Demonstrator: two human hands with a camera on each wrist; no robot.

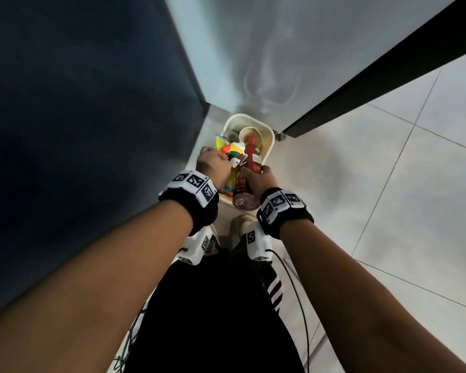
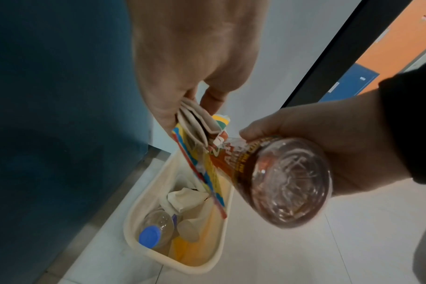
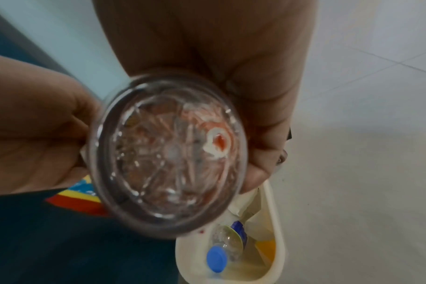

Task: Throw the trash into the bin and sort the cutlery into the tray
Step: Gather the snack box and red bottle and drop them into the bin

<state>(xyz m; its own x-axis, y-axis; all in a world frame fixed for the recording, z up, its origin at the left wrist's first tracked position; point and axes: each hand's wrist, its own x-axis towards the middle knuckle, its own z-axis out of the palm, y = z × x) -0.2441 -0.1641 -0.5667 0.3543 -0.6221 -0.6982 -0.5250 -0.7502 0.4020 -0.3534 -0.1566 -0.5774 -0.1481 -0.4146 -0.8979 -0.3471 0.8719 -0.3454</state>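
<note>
A cream bin stands on the floor in a corner, right below both hands. My left hand pinches a folded white napkin together with a yellow, blue and red snack wrapper over the bin's mouth. My right hand grips a clear plastic bottle with a red label, neck pointing down at the bin. No cutlery or tray is in view.
Inside the bin lie a clear bottle with a blue cap, crumpled paper and a paper cup. A dark blue panel rises at the left, a dark door frame at the right. My shoes stand on white tiles.
</note>
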